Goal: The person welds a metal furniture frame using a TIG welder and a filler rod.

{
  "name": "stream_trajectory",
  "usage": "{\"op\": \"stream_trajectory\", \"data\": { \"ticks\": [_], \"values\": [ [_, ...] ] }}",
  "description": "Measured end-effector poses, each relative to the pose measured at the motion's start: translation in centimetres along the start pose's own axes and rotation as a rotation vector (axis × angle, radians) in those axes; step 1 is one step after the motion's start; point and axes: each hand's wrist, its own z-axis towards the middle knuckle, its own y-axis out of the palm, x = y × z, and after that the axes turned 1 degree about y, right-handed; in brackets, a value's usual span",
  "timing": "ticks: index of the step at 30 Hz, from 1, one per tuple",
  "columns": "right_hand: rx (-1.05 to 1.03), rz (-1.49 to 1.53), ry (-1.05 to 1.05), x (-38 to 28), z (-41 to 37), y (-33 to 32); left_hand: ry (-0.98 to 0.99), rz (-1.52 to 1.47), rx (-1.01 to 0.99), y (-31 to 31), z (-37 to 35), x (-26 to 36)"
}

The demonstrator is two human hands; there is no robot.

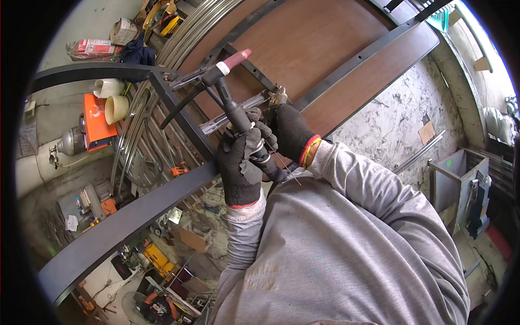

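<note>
My left hand (238, 170), in a dark grey glove with a red cuff edge, is wrapped round the handle of a TIG welding torch (233, 105). The torch points up and away, its pink nozzle (238, 58) over the dark metal frame. A thin rod (284, 167) slants out beside the left fingers. Close by on the right, my right hand (290, 130), gloved with a red and yellow cuff, bends its fingers at a small pale metal-looking piece (279, 96) by the frame bar; I cannot tell what it grips.
A dark steel bar (130, 225) crosses on the left, joined to the frame. Brown panels (309, 43) lie beyond the hands. Shiny metal tubes (200, 24) are bundled behind. An orange machine (97, 124) stands left, a metal box (457, 168) right. Another person (158, 306) is below left.
</note>
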Motion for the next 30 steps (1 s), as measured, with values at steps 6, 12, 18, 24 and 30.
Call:
{"op": "stream_trajectory", "data": {
  "ticks": [6,12,18,24,30],
  "values": [
    [0.029,0.290,0.347,-1.8,0.5,0.3,0.039,-0.036,-0.012,0.1,-0.1,-0.1],
    [0.082,-0.300,-0.129,-0.6,0.3,-0.2,0.046,0.073,0.036,0.2,-0.1,-0.1],
    [-0.003,-0.043,-0.152,-0.5,0.2,-0.9,0.042,0.058,0.006,-0.1,0.1,-0.1],
    [-0.058,-0.155,-0.303,0.3,0.4,-1.3,0.028,-0.030,-0.012,0.3,-0.1,0.4],
    [0.098,0.414,0.097,1.1,0.6,0.9,0.046,-0.011,-0.013,0.4,-0.3,0.4]
  ]
}}
